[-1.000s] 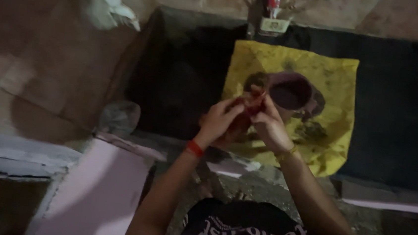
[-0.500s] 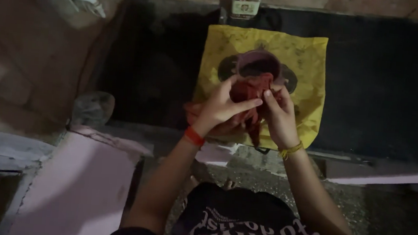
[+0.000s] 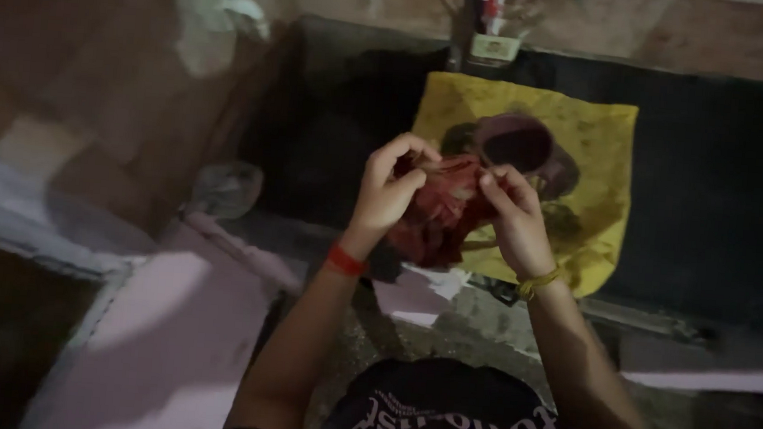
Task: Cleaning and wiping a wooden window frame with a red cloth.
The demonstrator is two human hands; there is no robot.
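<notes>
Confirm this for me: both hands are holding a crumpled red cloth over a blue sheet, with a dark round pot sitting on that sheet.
Not quite: the sheet is yellow, not blue. The head view shows the left hand and the right hand both gripping the crumpled red cloth above that yellow sheet, and the dark round pot does sit on it.

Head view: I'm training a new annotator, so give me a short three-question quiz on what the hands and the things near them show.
1. True or false: both hands grip the red cloth.
2. Which wrist wears the red band? A) left B) right
3. What does the dark pot rest on?

Key:
1. True: left hand and right hand both pinch it.
2. A.
3. The yellow sheet, laid on a black surface.
</notes>
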